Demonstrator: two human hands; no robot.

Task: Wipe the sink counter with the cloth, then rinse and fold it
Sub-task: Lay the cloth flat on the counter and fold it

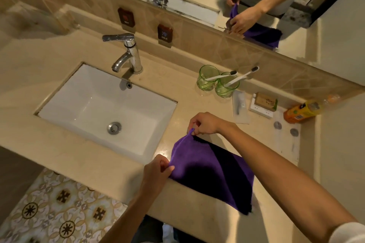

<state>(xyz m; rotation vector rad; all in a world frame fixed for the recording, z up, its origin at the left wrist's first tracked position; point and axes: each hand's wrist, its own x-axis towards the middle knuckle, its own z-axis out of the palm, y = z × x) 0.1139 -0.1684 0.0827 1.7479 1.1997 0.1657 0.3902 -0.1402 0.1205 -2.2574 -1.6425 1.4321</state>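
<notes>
A purple cloth (207, 169) lies spread on the beige sink counter (187, 108), just right of the white basin (98, 108). My right hand (205, 123) pinches the cloth's far corner and lifts it slightly off the counter. At the counter's front edge my left hand (156, 171) pinches the cloth's near left corner. The cloth's right half rests flat, partly under my right forearm's shadow.
A chrome faucet (126, 53) stands behind the basin. Two green glasses (217, 83) with toothbrushes, a wrapped toothbrush packet (240, 106), a soap box (264, 102) and an orange bottle (301, 112) line the back right. A mirror above reflects my hands. Patterned floor tiles lie below left.
</notes>
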